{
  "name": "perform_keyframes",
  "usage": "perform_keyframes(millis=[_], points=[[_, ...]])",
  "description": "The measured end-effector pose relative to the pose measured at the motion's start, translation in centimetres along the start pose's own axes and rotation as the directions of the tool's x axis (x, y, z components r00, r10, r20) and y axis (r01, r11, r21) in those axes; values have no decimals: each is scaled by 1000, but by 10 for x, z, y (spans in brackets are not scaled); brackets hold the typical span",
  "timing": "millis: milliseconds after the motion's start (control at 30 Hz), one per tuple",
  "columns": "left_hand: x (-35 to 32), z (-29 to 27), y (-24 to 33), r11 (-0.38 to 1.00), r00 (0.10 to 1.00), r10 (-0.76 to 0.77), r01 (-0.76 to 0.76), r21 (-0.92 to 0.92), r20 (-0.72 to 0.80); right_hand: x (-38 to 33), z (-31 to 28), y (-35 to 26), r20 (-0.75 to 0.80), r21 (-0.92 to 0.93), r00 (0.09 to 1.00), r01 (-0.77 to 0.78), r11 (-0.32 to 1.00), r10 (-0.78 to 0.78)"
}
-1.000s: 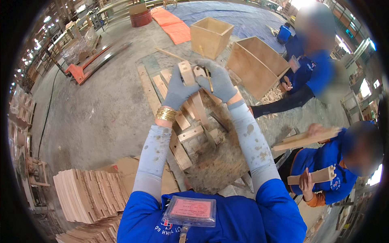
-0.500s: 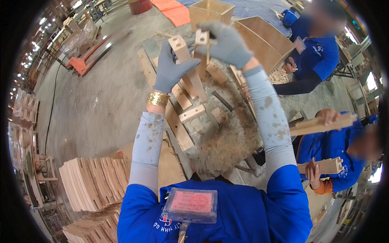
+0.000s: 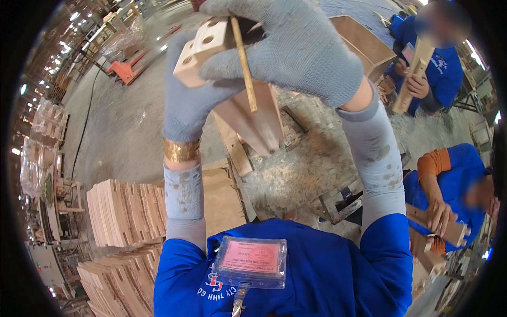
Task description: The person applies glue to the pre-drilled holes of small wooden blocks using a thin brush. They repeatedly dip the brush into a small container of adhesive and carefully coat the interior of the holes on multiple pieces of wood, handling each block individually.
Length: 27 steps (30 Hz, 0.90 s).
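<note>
Pale wooden bars (image 3: 251, 119) with round holes in their end faces are held close together in front of me, long sides pointing down and away from their raised ends. My left hand (image 3: 185, 100), in a grey glove, is closed around them from the left. From the right, my grey-gloved right hand (image 3: 306, 55) grips the bars near the holed ends, thumb below and fingers above. A thin wooden stick (image 3: 244, 68) slants across the right hand's fingers, in front of the bars. The gloves hide part of the bars.
Below the bars is a worn, dusty work surface (image 3: 296, 179). Stacked wooden slats (image 3: 127, 211) stand at the left. Two co-workers in blue handle wooden pieces (image 3: 414, 79) at the right. A plywood box (image 3: 364, 45) and an orange pallet jack (image 3: 127, 68) are farther off.
The bars, held apart before, are now together and closer to me. Both my hands have come nearer. The far co-worker now holds up a wooden piece; the nearer one's hands moved lower.
</note>
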State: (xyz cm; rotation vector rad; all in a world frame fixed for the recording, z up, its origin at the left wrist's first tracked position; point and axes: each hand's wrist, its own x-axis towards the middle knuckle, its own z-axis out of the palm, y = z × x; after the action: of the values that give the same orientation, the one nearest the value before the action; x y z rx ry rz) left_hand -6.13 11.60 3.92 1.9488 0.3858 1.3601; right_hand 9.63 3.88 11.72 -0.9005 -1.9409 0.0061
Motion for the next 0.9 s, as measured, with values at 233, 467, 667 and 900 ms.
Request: perform_keyframes(millis=[233,467,667,900], points=[[-97,-35,40,972,848,-235,205,-114,-475,-75,66,90,-91,-7,974,-208,978,206],[-180,-58,74,983,733,-164,180,-44,-661,-202,164,174,380,-786,333,-375,492,863],[-206,-71,94,951,664,-218,309,-3,-715,-207,180,162,345,-859,285,-288,423,894],[-211,-77,88,920,623,-287,392,-28,-728,-193,207,132,418,-822,280,-290,491,865]])
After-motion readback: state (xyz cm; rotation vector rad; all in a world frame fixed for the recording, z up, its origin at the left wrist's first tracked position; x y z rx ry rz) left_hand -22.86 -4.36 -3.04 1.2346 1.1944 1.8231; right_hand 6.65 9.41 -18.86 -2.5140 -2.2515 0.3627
